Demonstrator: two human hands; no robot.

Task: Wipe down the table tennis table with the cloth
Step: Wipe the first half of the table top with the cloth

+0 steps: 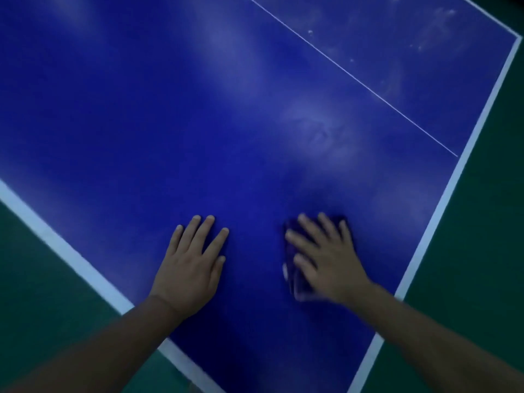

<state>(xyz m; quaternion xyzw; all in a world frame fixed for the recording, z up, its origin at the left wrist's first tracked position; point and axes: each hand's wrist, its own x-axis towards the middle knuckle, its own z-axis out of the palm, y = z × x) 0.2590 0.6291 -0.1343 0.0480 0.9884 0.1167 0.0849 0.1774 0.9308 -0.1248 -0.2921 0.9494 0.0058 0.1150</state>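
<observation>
With right hand (pixel 326 262) flat, fingers (pixel 327 226) spread, pressing cloth (pixel 299 285) onto table (pixel 170 123) near its corner, and left hand (pixel 190 268) flat on bare surface, holding nothing: risk of ungripped cloth slipping out mid-stroke, leaving far smears (pixel 436 32) unwiped.

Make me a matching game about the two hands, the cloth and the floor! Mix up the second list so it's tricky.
Things:
1. left hand
2. right hand
3. cloth
4. floor

Matches:
A. green
B. lies under a hand
C. flat on the bare table
D. presses on the cloth

Pairs: 1-C, 2-D, 3-B, 4-A
</observation>
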